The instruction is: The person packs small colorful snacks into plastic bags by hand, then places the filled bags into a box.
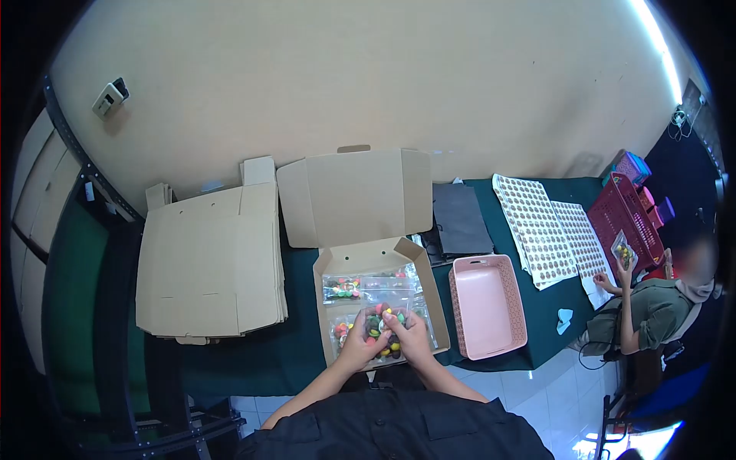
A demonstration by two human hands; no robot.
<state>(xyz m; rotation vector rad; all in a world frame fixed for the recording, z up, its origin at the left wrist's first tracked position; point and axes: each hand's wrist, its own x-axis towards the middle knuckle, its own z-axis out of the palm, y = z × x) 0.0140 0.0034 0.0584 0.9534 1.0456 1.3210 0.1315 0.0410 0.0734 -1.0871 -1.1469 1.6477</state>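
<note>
A clear plastic bag of colourful round candies (395,346) is held between both my hands, over an open cardboard box (357,198). My left hand (359,346) grips the bag's left side and my right hand (414,337) its right side, thumbs pressed on the front. Inside the box lie several similar candy bags (343,289), partly hidden by my hands and the held bag. The box's lid stands raised against the wall.
Flattened cardboard boxes (211,264) are stacked to the left. A pink basket (488,307), black folders (464,218) and sticker sheets (533,230) lie to the right. At the far right a person (652,307) holds a candy bag (625,251) near a red basket (629,218).
</note>
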